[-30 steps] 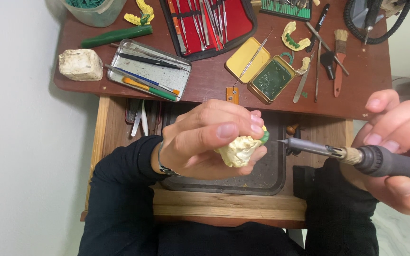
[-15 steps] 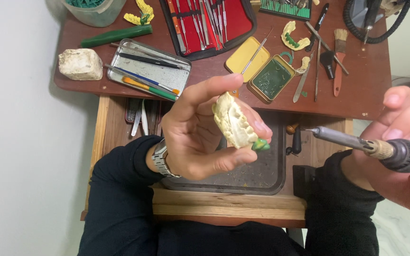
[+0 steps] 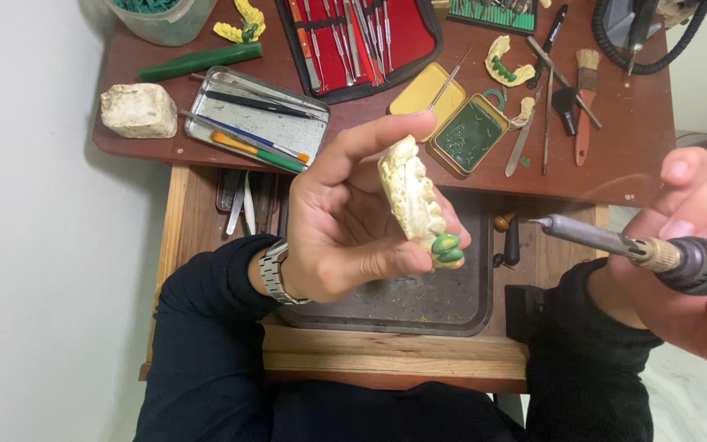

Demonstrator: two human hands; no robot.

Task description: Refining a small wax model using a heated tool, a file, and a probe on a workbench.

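Above the dark tray | plaster dental cast with green wax is pinched in left hand | heated wax tool is gripped by closed right hand, tip apart | step judged: inspection between wax applications | next: tip must be guided precisely onto the wax.

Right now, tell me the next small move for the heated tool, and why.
Probably bring the heated tool's tip leftward to the green wax at the lower end of the tooth cast. The left hand holds the cast up with the wax facing the tool, which the right hand holds clear of it.
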